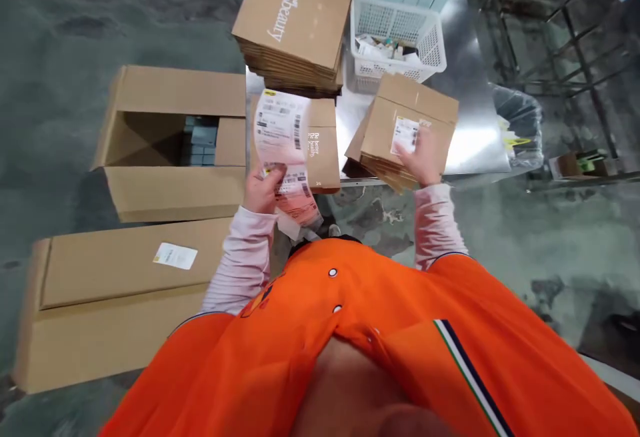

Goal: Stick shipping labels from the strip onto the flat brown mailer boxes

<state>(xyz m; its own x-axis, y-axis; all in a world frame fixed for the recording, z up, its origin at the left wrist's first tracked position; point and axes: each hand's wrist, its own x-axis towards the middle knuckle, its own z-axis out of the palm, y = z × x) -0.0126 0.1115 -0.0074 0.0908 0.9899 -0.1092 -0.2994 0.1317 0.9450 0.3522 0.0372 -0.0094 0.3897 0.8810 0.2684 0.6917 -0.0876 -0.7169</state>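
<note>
My left hand is closed on a strip of printed shipping labels. The strip's upper part lies over a cardboard box with white lettering, and its lower part hangs past the table's front edge. On the right, a label lies on the top piece of a stack of flat cardboard boxes. My right hand rests on that stack with fingers apart, touching the label's right side.
Behind the labels stands a tall pile of folded cardboard boxes. A white plastic basket of small items sits on the metal table. An open carton and a closed carton are at left; a plastic-lined bin is at right.
</note>
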